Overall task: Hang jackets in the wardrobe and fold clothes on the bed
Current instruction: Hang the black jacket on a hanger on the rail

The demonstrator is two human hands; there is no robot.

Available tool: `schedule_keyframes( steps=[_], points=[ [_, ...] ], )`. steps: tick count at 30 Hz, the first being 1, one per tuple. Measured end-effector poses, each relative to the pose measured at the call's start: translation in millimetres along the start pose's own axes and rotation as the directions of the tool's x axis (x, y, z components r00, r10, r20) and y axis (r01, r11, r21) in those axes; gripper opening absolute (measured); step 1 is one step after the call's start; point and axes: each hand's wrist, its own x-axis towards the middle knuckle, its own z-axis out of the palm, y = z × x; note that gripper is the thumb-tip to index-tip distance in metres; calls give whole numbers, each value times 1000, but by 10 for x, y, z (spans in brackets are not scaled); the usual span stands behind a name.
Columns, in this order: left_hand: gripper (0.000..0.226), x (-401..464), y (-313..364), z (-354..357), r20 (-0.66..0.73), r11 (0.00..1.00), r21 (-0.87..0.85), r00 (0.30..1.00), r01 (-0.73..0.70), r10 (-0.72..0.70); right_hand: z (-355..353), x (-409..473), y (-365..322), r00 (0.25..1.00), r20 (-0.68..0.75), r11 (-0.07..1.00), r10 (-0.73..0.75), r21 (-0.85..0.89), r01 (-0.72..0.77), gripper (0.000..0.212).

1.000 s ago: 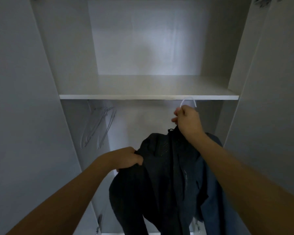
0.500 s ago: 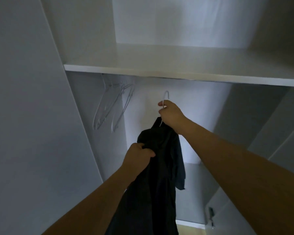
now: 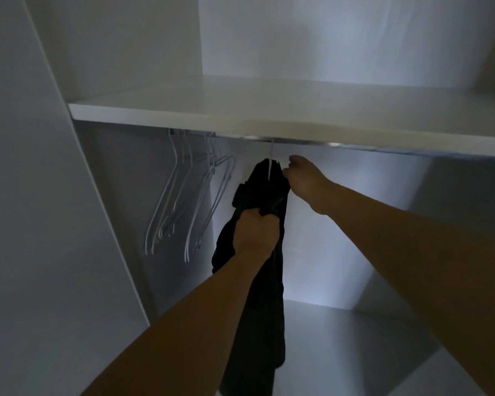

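White panels close the scene on the left: the wardrobe's side wall [image 3: 97, 224] runs down from the top corner, and a shelf [image 3: 240, 115] crosses the whole width above the hanging space. Under the shelf, a metal rail [image 3: 312, 142] shows as a thin bright strip. On its left part hang several bare pale hangers [image 3: 183, 201], bunched together and tilted, their hooks over the rail.

Just right of them, near the middle, the dark jacket [image 3: 257, 295] hangs in a narrow, bunched column from a thin white hanger hook [image 3: 271, 161] that rises to the rail; whether the hook sits fully over the rail I cannot tell, as the shelf edge hides the top. The jacket's lower end runs out of the bottom of the view.

The left hand [image 3: 255, 235] reaches up from below and grips a fistful of the jacket's fabric a little under the collar, fingers curled round the cloth. The right hand [image 3: 303, 181] comes in from the right at collar height, its fingertips pinching the jacket's top edge just beside the hook, the thumb raised above. Behind both arms, the back wall [image 3: 355, 224] is brightly lit.
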Motion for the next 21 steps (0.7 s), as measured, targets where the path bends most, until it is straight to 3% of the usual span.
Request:
schedule_keyframes(
  steps=[3, 9, 11, 13, 14, 16, 21],
  points=[
    [30, 326, -30, 30, -14, 999, 49, 1000, -8, 9, 108, 100, 217, 1000, -2, 1000, 16, -7, -16, 60],
    [29, 614, -216, -30, 118, 925, 379, 989, 41, -92, 248, 82, 550, 999, 24, 989, 25, -143, -21, 63],
    [30, 569, -157, -53, 163, 857, 515, 979, 20, -121, 201, -29, 565, 999, 21, 979, 37, -203, -32, 62],
    [26, 429, -4, -103, 211, 729, 684, 963, -25, -165, 101, -210, 544, 999, 26, 956, 21, -292, -12, 62],
    [42, 341, 80, -142, 204, 648, 760, 966, -53, -160, 31, -328, 525, 999, 33, 940, 13, -342, -1, 62],
    [59, 117, 265, -244, 191, 534, 836, 979, -124, -72, -133, -615, 456, 999, 41, 910, 17, -415, 2, 61],
    [46, -667, 632, -408, 357, 379, 834, 916, -402, 184, -543, -1552, 304, 1000, -19, 858, 21, -512, -28, 59]
  ],
)
